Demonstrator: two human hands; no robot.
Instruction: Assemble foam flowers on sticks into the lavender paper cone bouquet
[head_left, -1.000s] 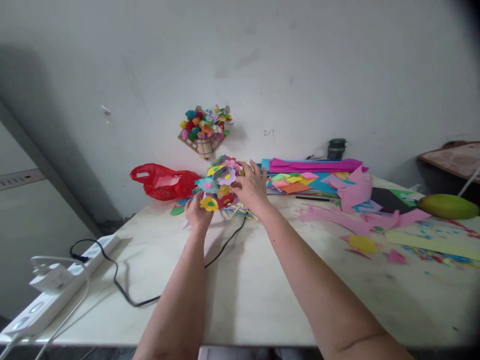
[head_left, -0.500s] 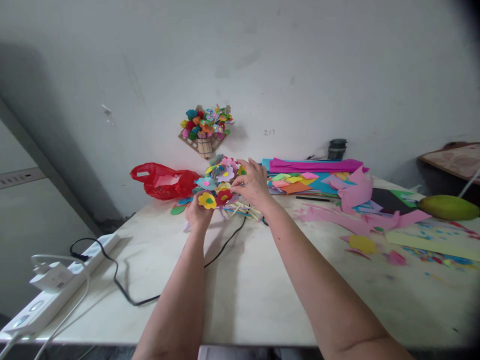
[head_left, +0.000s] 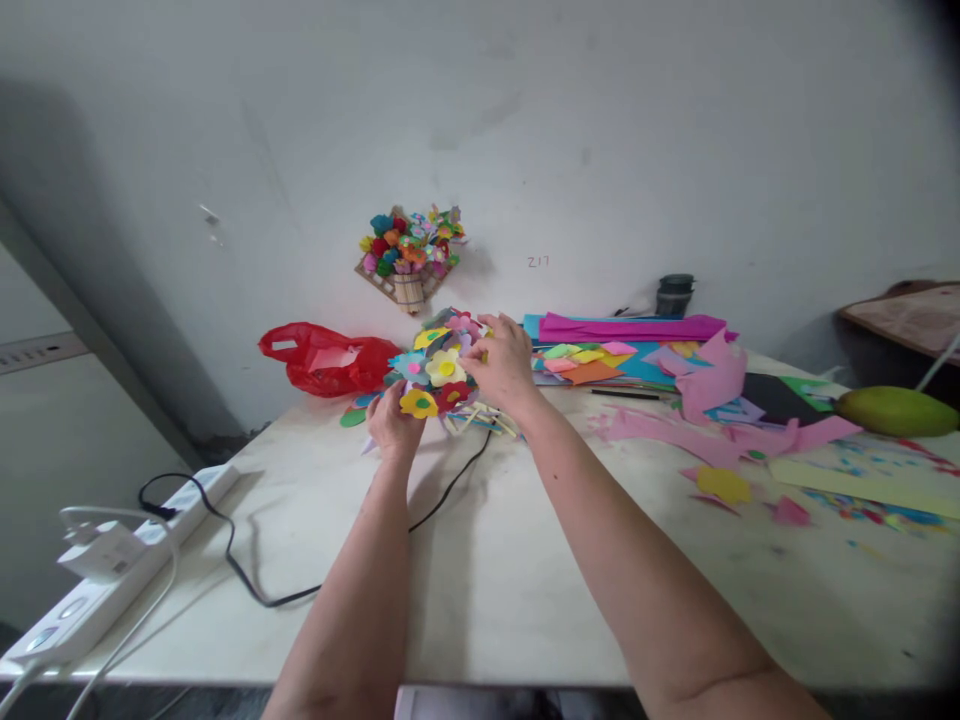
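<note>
A bunch of paper flowers (head_left: 414, 365) in yellow, red, blue, pink and cream is held up between my hands above the back of the table. My left hand (head_left: 395, 424) is closed around its lower left side, just beside a yellow flower (head_left: 419, 403). On the right side, my right hand (head_left: 507, 365) has its thumb and fingers bent in at the flowers, by the edge of a cream flower (head_left: 446, 368) with a yellow centre. Its fingertips are partly hidden among the petals. Thin pale paper sticks (head_left: 486, 418) lie below the bunch.
A red plastic bag (head_left: 322, 372) lies at the back left, near a power strip (head_left: 150, 555) with a black cord. Coloured paper sheets (head_left: 637, 328) and pink scraps (head_left: 675, 432) spread over the right side. A green mango-like fruit (head_left: 896, 411) and a dark jar (head_left: 675, 296) stand farther right.
The cream flower has turned up and now faces me more fully. The red flower has shifted slightly right. My right hand's fingers have moved a little, and my left hand stays at the bunch.
</note>
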